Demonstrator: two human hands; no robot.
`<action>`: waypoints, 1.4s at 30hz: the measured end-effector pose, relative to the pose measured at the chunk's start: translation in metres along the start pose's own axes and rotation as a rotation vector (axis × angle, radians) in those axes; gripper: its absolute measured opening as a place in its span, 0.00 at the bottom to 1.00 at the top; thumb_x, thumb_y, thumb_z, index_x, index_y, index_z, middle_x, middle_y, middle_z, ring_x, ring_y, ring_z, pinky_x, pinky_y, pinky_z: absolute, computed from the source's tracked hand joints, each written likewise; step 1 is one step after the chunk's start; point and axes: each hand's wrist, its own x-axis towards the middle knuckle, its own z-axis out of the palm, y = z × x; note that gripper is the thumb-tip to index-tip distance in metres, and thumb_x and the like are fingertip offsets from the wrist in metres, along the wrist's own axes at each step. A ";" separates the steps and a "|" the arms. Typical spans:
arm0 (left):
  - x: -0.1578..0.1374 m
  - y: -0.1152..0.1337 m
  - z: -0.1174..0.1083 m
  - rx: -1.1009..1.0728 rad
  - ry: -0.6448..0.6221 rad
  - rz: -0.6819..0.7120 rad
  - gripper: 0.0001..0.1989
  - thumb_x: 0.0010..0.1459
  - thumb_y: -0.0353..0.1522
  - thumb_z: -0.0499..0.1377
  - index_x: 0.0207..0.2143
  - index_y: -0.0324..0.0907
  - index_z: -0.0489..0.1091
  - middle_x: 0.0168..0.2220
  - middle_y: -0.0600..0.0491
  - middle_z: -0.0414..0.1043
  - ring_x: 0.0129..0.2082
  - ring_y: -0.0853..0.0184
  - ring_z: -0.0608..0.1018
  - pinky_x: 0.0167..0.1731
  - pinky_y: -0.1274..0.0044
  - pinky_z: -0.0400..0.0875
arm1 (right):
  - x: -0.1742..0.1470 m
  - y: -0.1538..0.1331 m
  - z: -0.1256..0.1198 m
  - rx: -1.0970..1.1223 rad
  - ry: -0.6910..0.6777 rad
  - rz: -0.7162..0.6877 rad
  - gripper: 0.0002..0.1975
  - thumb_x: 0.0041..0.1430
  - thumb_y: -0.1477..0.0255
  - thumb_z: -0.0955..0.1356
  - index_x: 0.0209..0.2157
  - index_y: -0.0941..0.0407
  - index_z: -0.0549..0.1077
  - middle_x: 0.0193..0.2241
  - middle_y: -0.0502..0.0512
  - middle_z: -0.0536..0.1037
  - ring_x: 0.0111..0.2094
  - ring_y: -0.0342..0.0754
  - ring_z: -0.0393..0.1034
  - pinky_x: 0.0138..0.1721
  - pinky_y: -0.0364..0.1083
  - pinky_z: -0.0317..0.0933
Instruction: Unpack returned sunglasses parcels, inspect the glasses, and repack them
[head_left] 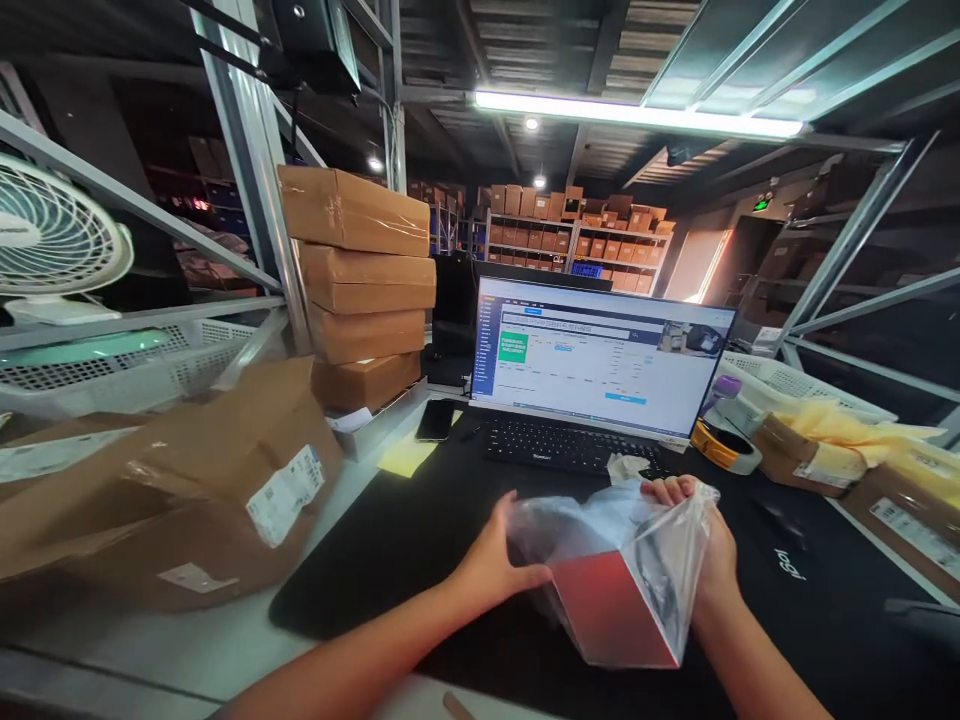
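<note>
I observe the red box (619,610) inside the clear bag (666,560), over the black mat (375,550). My left hand (491,555) and right hand (714,550) grasp the bag's sides. I judge it light, stiff-cored, slippery; grip the box edges.

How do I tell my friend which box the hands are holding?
Find the big, glowing computer monitor, then the wide black desk mat below. Over the mat, the left hand and right hand hold a clear plastic bag with a red-sided box inside. That flat red side sets it apart from the stacked brown cardboard boxes.
</note>
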 end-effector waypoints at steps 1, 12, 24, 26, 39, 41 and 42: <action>-0.001 -0.002 0.001 -0.099 0.010 -0.017 0.57 0.37 0.55 0.72 0.62 0.37 0.57 0.57 0.34 0.67 0.58 0.47 0.72 0.58 0.58 0.65 | 0.000 0.002 -0.001 0.009 0.014 -0.015 0.16 0.57 0.60 0.65 0.26 0.51 0.54 0.21 0.42 0.54 0.20 0.44 0.52 0.37 0.52 0.68; -0.002 0.018 -0.029 -0.305 0.195 -0.058 0.25 0.52 0.53 0.65 0.29 0.39 0.70 0.23 0.53 0.72 0.22 0.69 0.72 0.24 0.79 0.65 | -0.008 0.036 -0.027 -0.498 -0.096 -0.324 0.07 0.48 0.78 0.67 0.24 0.53 0.76 0.33 0.53 0.72 0.35 0.50 0.66 0.38 0.49 0.58; -0.009 0.050 -0.043 -0.700 0.001 -0.080 0.21 0.56 0.47 0.65 0.25 0.37 0.71 0.42 0.43 0.77 0.32 0.67 0.77 0.27 0.80 0.67 | 0.027 0.064 -0.063 -0.630 -0.508 -0.066 0.10 0.53 0.66 0.63 0.25 0.53 0.73 0.37 0.58 0.75 0.41 0.55 0.71 0.41 0.50 0.65; -0.010 0.050 -0.048 -0.620 -0.118 0.045 0.15 0.58 0.41 0.62 0.29 0.38 0.77 0.56 0.41 0.72 0.52 0.54 0.76 0.43 0.71 0.73 | 0.028 0.062 -0.071 -0.653 -0.600 0.031 0.17 0.50 0.60 0.69 0.40 0.53 0.77 0.50 0.61 0.74 0.51 0.59 0.69 0.49 0.53 0.65; 0.005 -0.005 -0.057 0.341 -0.011 0.473 0.31 0.60 0.30 0.57 0.65 0.44 0.54 0.70 0.39 0.46 0.71 0.51 0.52 0.68 0.55 0.48 | 0.018 0.054 -0.055 -0.557 -0.736 0.452 0.13 0.43 0.61 0.76 0.22 0.57 0.76 0.22 0.53 0.77 0.27 0.52 0.71 0.32 0.47 0.67; 0.006 -0.007 -0.062 0.348 -0.108 0.432 0.40 0.56 0.33 0.61 0.68 0.44 0.48 0.72 0.39 0.38 0.72 0.48 0.46 0.68 0.54 0.45 | 0.020 0.051 -0.057 -0.477 -0.666 0.452 0.16 0.49 0.58 0.74 0.22 0.57 0.75 0.20 0.52 0.75 0.22 0.48 0.68 0.26 0.46 0.65; 0.006 -0.007 -0.063 0.348 -0.160 0.398 0.45 0.53 0.35 0.64 0.69 0.44 0.45 0.72 0.39 0.34 0.72 0.47 0.43 0.68 0.53 0.43 | 0.020 0.051 -0.057 -0.441 -0.621 0.444 0.18 0.51 0.55 0.72 0.22 0.57 0.74 0.20 0.52 0.74 0.21 0.48 0.67 0.25 0.46 0.65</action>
